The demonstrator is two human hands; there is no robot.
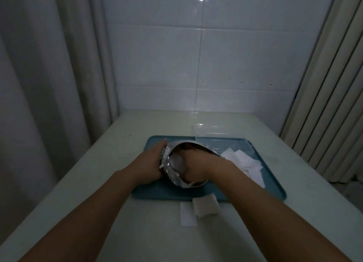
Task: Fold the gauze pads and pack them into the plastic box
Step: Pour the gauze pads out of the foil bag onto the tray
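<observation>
White table point(98, 183), teal tray point(271, 185), gauze pads point(198, 208) (near edge)

Looks like a clinic or treatment-room prep corner, dimly lit. Back wall point(216, 55) is large glossy white tile with a ceiling light reflected in it. Pale pleated curtains point(49, 75) hang on the left, and a second curtain point(330, 84) hangs on the right, boxing in a narrow white surface point(98, 173). On it sits a teal tray point(157, 191) with loose white gauze pads point(241, 159). A folded pad point(205, 205) lies just off the tray's near edge.
</observation>
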